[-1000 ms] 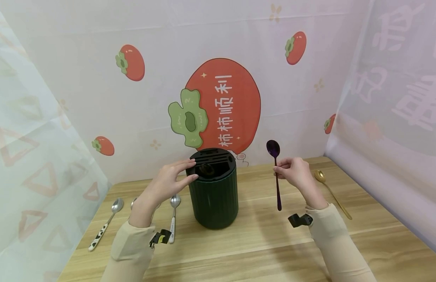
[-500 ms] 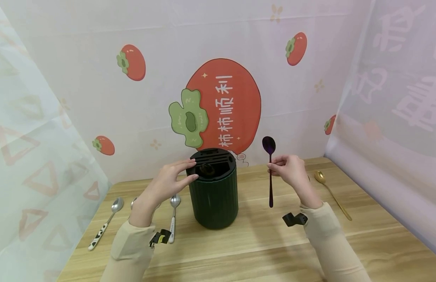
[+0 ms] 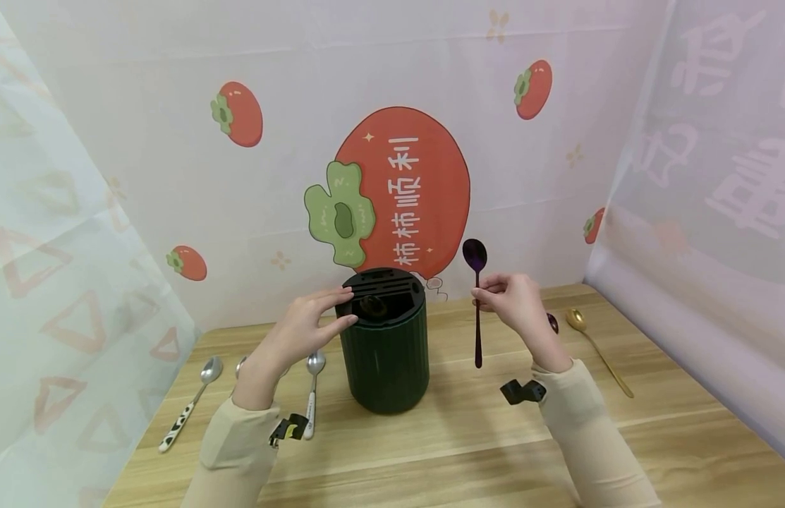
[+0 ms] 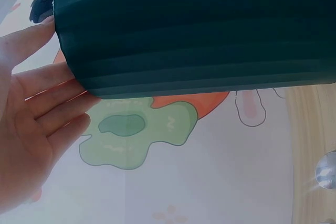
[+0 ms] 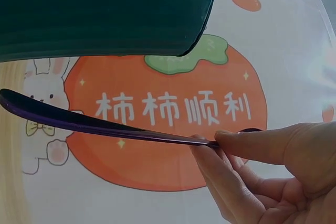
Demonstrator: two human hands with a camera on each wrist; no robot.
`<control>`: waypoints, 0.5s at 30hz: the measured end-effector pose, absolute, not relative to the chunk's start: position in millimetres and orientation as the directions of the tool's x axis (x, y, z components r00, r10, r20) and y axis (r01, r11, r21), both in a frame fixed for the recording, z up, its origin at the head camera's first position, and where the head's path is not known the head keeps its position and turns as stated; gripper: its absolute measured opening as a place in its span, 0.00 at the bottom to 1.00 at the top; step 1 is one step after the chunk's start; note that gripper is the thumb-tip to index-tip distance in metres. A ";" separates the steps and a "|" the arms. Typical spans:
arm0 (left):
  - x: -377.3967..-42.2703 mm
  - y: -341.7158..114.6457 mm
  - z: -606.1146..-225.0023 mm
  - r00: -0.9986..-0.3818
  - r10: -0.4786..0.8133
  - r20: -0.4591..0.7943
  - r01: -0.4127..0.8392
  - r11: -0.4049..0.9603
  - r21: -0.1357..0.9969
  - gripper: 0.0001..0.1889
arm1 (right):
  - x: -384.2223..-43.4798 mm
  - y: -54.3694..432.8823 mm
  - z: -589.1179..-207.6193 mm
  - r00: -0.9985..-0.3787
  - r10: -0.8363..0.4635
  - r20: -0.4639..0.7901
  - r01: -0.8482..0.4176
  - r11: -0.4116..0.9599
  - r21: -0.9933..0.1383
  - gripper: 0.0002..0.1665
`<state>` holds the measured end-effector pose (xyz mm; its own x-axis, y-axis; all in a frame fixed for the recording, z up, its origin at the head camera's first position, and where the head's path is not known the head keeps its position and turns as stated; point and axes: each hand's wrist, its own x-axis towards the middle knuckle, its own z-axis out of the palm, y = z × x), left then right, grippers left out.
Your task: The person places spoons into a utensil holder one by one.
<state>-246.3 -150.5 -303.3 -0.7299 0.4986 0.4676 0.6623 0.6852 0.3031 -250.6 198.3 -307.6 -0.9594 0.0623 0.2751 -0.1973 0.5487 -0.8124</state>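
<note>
The purple spoon (image 3: 477,316) is pinched by the handle between the thumb and fingertips of the right hand (image 3: 514,302), nearly upright, bowl above the fingers and handle end below them, clear of the table (image 3: 455,444). The holder (image 3: 387,367) stands to the left of this pinch, apart from the spoon. Its rim is touched by the left hand (image 3: 305,317), whose fingers are extended, with the thumb spread away from them and nothing clasped. Just beyond these fingertips, a spoon's bowl (image 3: 372,305) is seen inside the holder. Behind the right wrist a dark spoon (image 3: 553,323) is partly hidden; farther right lies a gold spoon (image 3: 599,348). Below the left fingers a white-handled spoon (image 3: 312,395) is laid, and farther left a cow-patterned spoon (image 3: 190,406). Behind everything a persimmon-printed cloth (image 3: 271,183) is hung.
</note>
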 end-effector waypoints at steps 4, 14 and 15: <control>-246.5 -150.9 -303.6 -0.738 0.494 0.460 0.654 0.690 0.308 0.25 | -250.4 194.9 -302.9 -0.954 0.066 0.291 -0.208 0.553 -0.807 0.13; -246.7 -150.6 -302.9 -0.746 0.492 0.449 0.646 0.698 0.310 0.25 | -252.3 188.1 -290.3 -0.949 0.052 0.309 -0.229 0.557 -0.798 0.14; -246.9 -150.7 -303.0 -0.746 0.492 0.449 0.646 0.698 0.309 0.25 | -252.4 187.6 -289.5 -0.950 0.054 0.308 -0.226 0.560 -0.797 0.14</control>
<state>-246.9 -150.7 -303.0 -0.7458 0.4916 0.4495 0.6462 0.6980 0.3087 -252.4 187.6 -289.5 -0.9499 0.0541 0.3079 -0.2264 0.5602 -0.7968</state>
